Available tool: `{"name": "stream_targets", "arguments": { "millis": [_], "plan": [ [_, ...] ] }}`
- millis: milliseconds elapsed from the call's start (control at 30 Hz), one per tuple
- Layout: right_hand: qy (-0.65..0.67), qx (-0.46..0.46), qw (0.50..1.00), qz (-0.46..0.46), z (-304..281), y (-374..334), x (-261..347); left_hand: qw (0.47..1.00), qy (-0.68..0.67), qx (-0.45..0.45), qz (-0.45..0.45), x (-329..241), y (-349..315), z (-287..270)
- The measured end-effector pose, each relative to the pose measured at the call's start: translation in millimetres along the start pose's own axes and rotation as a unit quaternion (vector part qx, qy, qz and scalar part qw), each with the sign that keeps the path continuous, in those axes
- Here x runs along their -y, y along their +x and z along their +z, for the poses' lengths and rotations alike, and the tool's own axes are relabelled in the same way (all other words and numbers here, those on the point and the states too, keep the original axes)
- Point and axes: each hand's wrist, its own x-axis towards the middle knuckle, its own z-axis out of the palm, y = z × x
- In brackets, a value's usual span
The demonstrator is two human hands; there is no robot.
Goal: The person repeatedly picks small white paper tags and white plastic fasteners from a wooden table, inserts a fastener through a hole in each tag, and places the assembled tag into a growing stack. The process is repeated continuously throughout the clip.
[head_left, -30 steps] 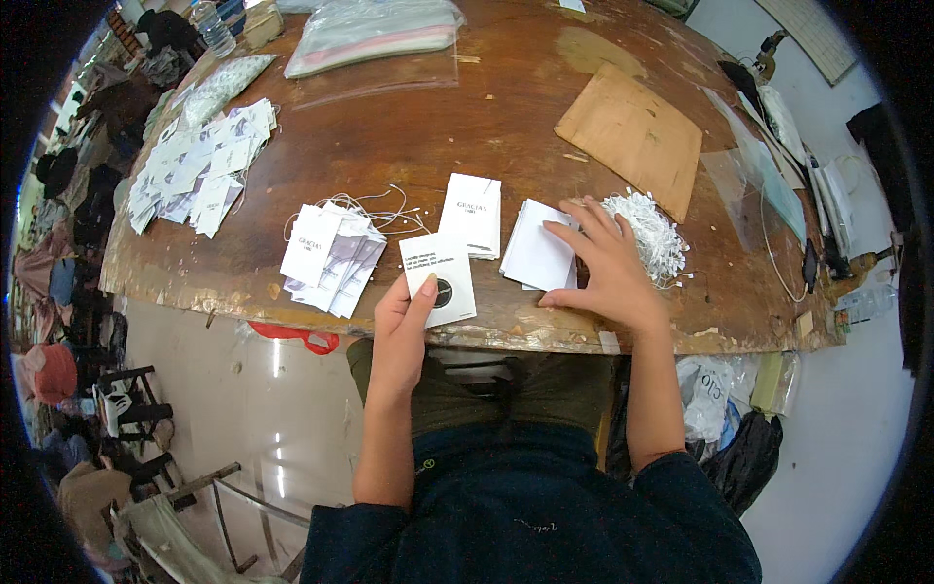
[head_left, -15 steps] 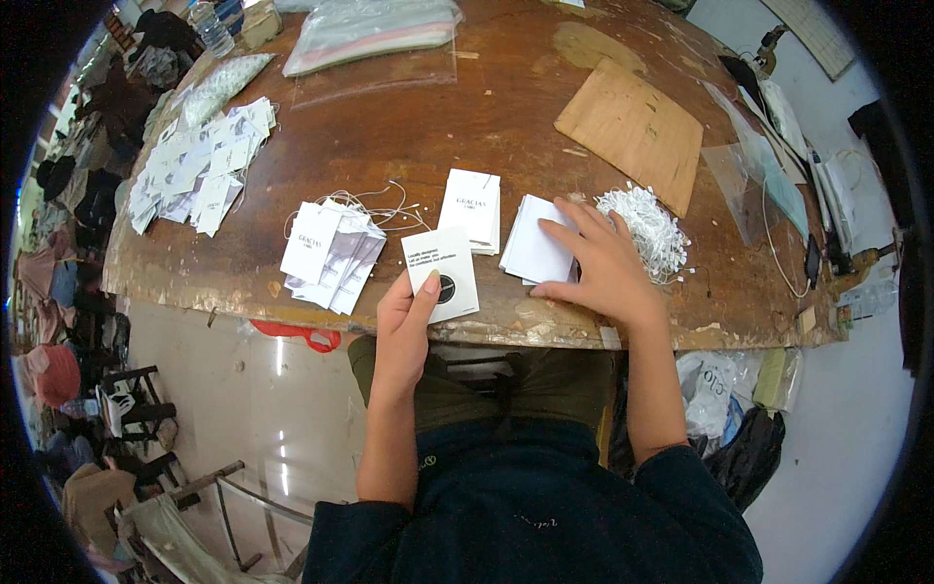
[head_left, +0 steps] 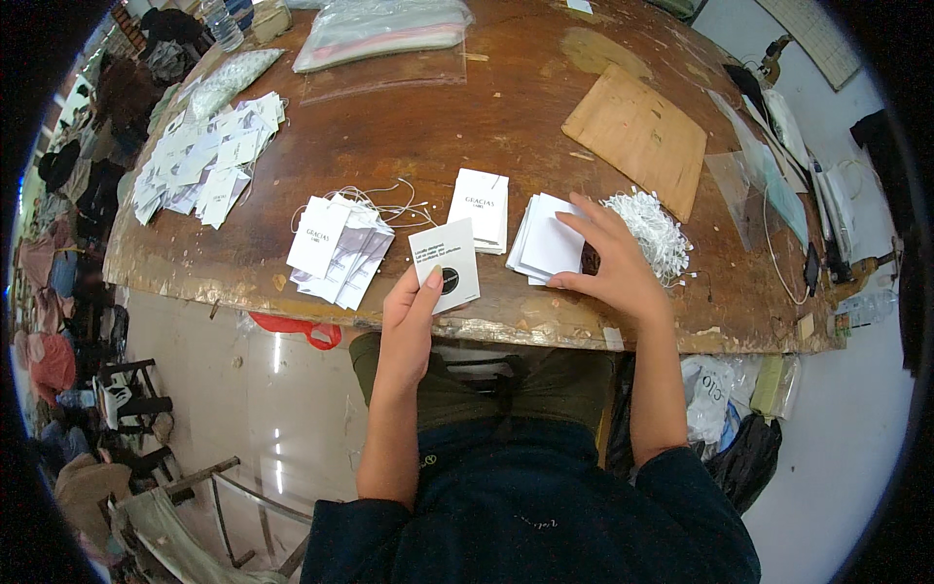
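My left hand pinches a white printed card with a black circle on it, thumb on the front face. At a stack of blank white cards, my right hand has its thumb and fingers on opposite edges of the top card, which sits askew over the others. Just behind the printed card stands a neat stack of white tags. To its left lies a fanned pile of tags with white strings. Right of my right hand is a heap of white looped tag strings.
More strung tags are spread at the far left, near a clear bag of white pieces. Clear plastic bags lie at the back. A wooden board rests at the right. The table's worn front edge runs before me.
My right thumb and fingers have closed onto the top blank card's edges, and that card has shifted right over its stack. My left hand keeps the printed card, tilted slightly more.
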Motion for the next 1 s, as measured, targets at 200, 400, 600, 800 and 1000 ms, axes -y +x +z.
{"name": "stream_targets", "arguments": {
  "millis": [200, 400, 600, 800, 1000],
  "plan": [
    [0.077, -0.007, 0.997, 0.026, -1, 2, -2, 1.0, 0.001, -0.012, 0.011, 0, 1, 3],
    [0.078, -0.005, 0.997, 0.009, 3, 1, -4, 1.0, -0.006, -0.025, -0.005, -3, 1, 2],
    [0.06, -0.043, 0.997, -0.004, -3, 2, 3, 1.0, -0.012, -0.023, 0.006, -2, 1, 3],
    [0.093, -0.057, 0.982, -0.152, -14, -2, 45, 0.999, -0.027, -0.026, -0.028, -10, -1, 6],
    [0.048, 0.018, 0.951, -0.305, 15, 10, 82, 0.987, -0.148, 0.029, -0.063, -9, -9, 8]
  ]
}}
